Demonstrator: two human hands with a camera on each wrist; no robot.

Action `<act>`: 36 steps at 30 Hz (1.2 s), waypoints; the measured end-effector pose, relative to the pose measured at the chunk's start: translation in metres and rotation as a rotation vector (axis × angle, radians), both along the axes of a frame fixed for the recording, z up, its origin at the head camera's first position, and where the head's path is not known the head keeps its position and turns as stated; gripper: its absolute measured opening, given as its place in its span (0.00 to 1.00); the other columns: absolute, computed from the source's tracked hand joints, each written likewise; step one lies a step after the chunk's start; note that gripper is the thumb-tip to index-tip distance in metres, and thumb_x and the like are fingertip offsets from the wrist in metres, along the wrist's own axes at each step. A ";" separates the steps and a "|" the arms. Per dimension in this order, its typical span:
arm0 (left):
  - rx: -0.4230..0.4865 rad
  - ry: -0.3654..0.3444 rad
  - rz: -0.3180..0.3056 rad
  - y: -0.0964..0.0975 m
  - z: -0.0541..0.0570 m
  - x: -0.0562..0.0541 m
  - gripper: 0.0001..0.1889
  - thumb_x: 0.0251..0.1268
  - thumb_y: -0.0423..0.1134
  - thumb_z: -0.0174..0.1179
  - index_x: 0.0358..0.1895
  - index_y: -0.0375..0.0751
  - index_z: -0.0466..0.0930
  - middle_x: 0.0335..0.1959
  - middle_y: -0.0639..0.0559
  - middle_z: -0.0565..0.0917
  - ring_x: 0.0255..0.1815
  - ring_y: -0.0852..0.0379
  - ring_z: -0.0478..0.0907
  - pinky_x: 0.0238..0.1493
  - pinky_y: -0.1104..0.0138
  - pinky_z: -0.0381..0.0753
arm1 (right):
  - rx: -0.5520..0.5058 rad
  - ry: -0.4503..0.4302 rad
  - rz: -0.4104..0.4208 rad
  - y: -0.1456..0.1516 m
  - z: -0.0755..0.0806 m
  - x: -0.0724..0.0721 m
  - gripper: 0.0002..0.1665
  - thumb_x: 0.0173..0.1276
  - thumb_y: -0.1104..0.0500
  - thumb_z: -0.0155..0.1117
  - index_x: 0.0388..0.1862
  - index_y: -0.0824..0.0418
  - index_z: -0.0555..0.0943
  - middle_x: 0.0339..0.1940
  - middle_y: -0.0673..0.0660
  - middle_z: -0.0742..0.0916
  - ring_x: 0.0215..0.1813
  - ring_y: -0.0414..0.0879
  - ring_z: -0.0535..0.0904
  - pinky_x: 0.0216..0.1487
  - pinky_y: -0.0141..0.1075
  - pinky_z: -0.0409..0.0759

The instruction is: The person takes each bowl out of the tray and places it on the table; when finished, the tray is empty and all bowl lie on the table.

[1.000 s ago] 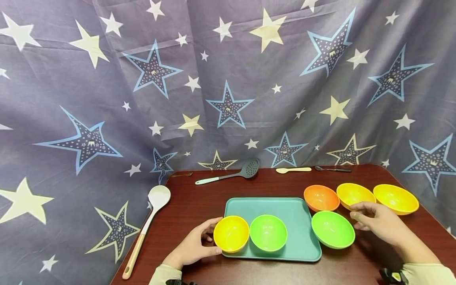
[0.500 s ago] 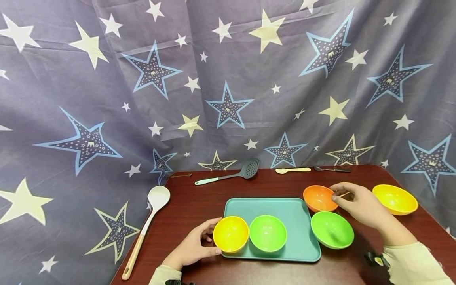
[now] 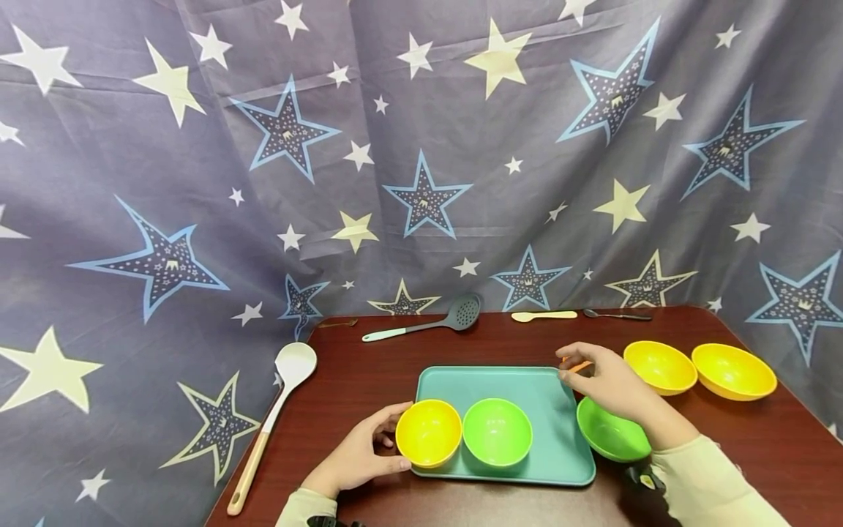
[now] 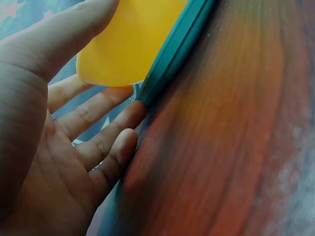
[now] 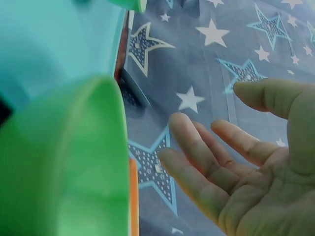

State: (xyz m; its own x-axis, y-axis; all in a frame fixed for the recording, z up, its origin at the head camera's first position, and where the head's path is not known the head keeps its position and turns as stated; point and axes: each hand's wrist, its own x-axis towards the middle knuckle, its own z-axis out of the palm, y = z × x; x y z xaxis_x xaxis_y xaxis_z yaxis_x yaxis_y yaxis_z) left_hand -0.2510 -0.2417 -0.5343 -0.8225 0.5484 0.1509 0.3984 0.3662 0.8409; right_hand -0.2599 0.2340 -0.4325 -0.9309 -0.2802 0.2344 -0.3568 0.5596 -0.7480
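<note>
At the left of the teal tray (image 3: 560,457), my left hand (image 3: 361,450) holds a yellow bowl (image 3: 429,433) by its side, thumb in front and fingers behind. A green bowl (image 3: 497,432) sits beside it on the tray. My right hand (image 3: 609,384), fingers loosely spread and holding nothing, is over the orange bowl (image 3: 577,365), hiding most of it. Under that wrist, a second green bowl (image 3: 607,433) stands at the tray's right edge, partly covered. In the right wrist view, this green bowl (image 5: 93,162) is apart from the fingers (image 5: 197,152).
Two more yellow bowls, a nearer one (image 3: 660,367) and a farther one (image 3: 734,372), stand at the right. A slotted skimmer (image 3: 463,313), a cream spoon (image 3: 544,315) and a dark spoon (image 3: 617,315) lie along the back. A long white ladle (image 3: 294,364) lies at the left edge.
My right hand has moved left, from the yellow bowls to above the orange bowl, uncovering the nearer yellow bowl. My left hand and the bowls stay in place.
</note>
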 end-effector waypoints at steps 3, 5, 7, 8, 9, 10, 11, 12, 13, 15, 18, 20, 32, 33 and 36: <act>-0.002 0.002 0.009 -0.001 0.002 0.000 0.43 0.61 0.45 0.78 0.79 0.60 0.66 0.61 0.59 0.82 0.54 0.53 0.80 0.51 0.59 0.82 | 0.014 -0.002 0.008 -0.010 -0.003 -0.003 0.19 0.73 0.58 0.71 0.59 0.63 0.82 0.44 0.53 0.89 0.45 0.49 0.86 0.45 0.38 0.84; -0.005 0.000 0.015 -0.001 0.003 0.001 0.43 0.61 0.45 0.78 0.79 0.60 0.66 0.61 0.59 0.82 0.54 0.53 0.80 0.51 0.59 0.82 | 0.027 -0.004 0.010 -0.015 -0.004 -0.004 0.19 0.73 0.57 0.71 0.59 0.62 0.83 0.44 0.53 0.88 0.45 0.48 0.85 0.46 0.40 0.84; -0.009 -0.001 0.014 -0.001 0.003 0.000 0.43 0.61 0.46 0.78 0.79 0.59 0.66 0.61 0.59 0.82 0.54 0.52 0.80 0.51 0.59 0.82 | 0.038 0.002 0.013 -0.019 -0.005 -0.003 0.18 0.73 0.57 0.71 0.58 0.63 0.83 0.44 0.52 0.88 0.45 0.49 0.85 0.49 0.41 0.83; -0.010 -0.003 0.013 -0.001 0.003 0.000 0.43 0.61 0.46 0.78 0.79 0.59 0.66 0.61 0.59 0.82 0.54 0.52 0.80 0.51 0.59 0.82 | 0.040 0.002 0.011 -0.021 -0.005 -0.003 0.18 0.73 0.57 0.71 0.58 0.62 0.83 0.44 0.52 0.88 0.45 0.49 0.85 0.49 0.42 0.83; -0.012 -0.003 0.013 -0.001 0.003 0.000 0.43 0.61 0.46 0.78 0.79 0.59 0.66 0.61 0.59 0.82 0.54 0.52 0.80 0.51 0.59 0.82 | 0.040 0.005 0.015 -0.023 -0.005 -0.002 0.18 0.73 0.57 0.71 0.58 0.62 0.83 0.43 0.52 0.88 0.45 0.49 0.85 0.49 0.42 0.83; -0.014 -0.004 0.013 0.000 0.003 0.000 0.43 0.61 0.46 0.78 0.79 0.59 0.66 0.62 0.59 0.82 0.54 0.52 0.80 0.51 0.59 0.82 | 0.037 0.010 0.018 -0.025 -0.005 -0.002 0.18 0.73 0.57 0.71 0.58 0.63 0.83 0.43 0.52 0.88 0.45 0.49 0.85 0.49 0.43 0.83; -0.014 -0.004 0.012 0.000 0.003 0.000 0.43 0.62 0.46 0.78 0.79 0.59 0.66 0.62 0.59 0.82 0.54 0.52 0.80 0.51 0.59 0.82 | 0.036 0.015 0.023 -0.027 -0.005 -0.002 0.18 0.72 0.57 0.72 0.57 0.63 0.84 0.43 0.52 0.88 0.45 0.49 0.85 0.48 0.43 0.83; -0.014 -0.005 0.013 0.000 0.003 0.000 0.43 0.62 0.46 0.78 0.79 0.60 0.66 0.62 0.59 0.82 0.54 0.52 0.80 0.51 0.59 0.82 | 0.035 0.014 0.023 -0.028 -0.004 -0.001 0.18 0.72 0.57 0.72 0.57 0.62 0.84 0.43 0.52 0.88 0.44 0.49 0.85 0.47 0.42 0.83; -0.016 -0.006 0.014 0.000 0.002 0.000 0.43 0.62 0.46 0.78 0.79 0.61 0.66 0.62 0.59 0.82 0.54 0.52 0.80 0.51 0.59 0.82 | 0.035 0.011 0.024 -0.030 -0.004 -0.002 0.18 0.72 0.57 0.72 0.57 0.62 0.84 0.42 0.52 0.88 0.44 0.49 0.85 0.46 0.42 0.83; -0.017 -0.008 0.017 0.001 0.002 0.000 0.43 0.61 0.46 0.78 0.78 0.62 0.66 0.61 0.59 0.82 0.54 0.52 0.80 0.51 0.59 0.82 | 0.035 0.003 0.036 -0.034 -0.004 -0.002 0.18 0.71 0.57 0.73 0.57 0.62 0.84 0.42 0.52 0.88 0.42 0.49 0.85 0.43 0.41 0.82; -0.019 -0.010 0.021 0.001 0.002 0.000 0.43 0.61 0.46 0.78 0.79 0.62 0.66 0.61 0.60 0.82 0.54 0.52 0.80 0.52 0.60 0.82 | 0.035 -0.032 0.050 -0.041 -0.007 -0.003 0.19 0.70 0.57 0.73 0.57 0.61 0.84 0.41 0.52 0.88 0.39 0.48 0.85 0.40 0.41 0.82; -0.020 -0.008 0.022 0.001 0.002 0.001 0.43 0.61 0.46 0.77 0.79 0.59 0.66 0.61 0.59 0.82 0.54 0.52 0.80 0.52 0.60 0.82 | 0.028 -0.057 0.060 -0.044 -0.011 -0.004 0.19 0.70 0.57 0.73 0.57 0.61 0.83 0.41 0.52 0.88 0.38 0.48 0.84 0.40 0.41 0.82; -0.018 0.007 0.001 0.000 -0.001 0.000 0.43 0.62 0.46 0.77 0.80 0.57 0.65 0.61 0.59 0.82 0.54 0.52 0.80 0.51 0.61 0.82 | -0.038 -0.196 0.106 -0.058 -0.024 0.004 0.20 0.72 0.61 0.69 0.58 0.68 0.81 0.41 0.57 0.86 0.34 0.56 0.84 0.32 0.40 0.82; -0.019 0.006 0.001 0.000 -0.001 0.000 0.43 0.62 0.46 0.77 0.80 0.57 0.65 0.61 0.59 0.82 0.54 0.52 0.80 0.52 0.61 0.82 | -0.046 -0.209 0.111 -0.059 -0.025 0.004 0.20 0.72 0.62 0.69 0.59 0.69 0.80 0.41 0.58 0.85 0.34 0.57 0.84 0.31 0.40 0.82; -0.020 0.004 0.002 0.000 -0.001 0.000 0.43 0.62 0.46 0.77 0.79 0.59 0.65 0.61 0.59 0.82 0.54 0.52 0.80 0.52 0.60 0.82 | -0.055 -0.243 0.125 -0.061 -0.028 0.005 0.21 0.73 0.62 0.68 0.61 0.71 0.79 0.41 0.58 0.85 0.34 0.57 0.84 0.31 0.41 0.82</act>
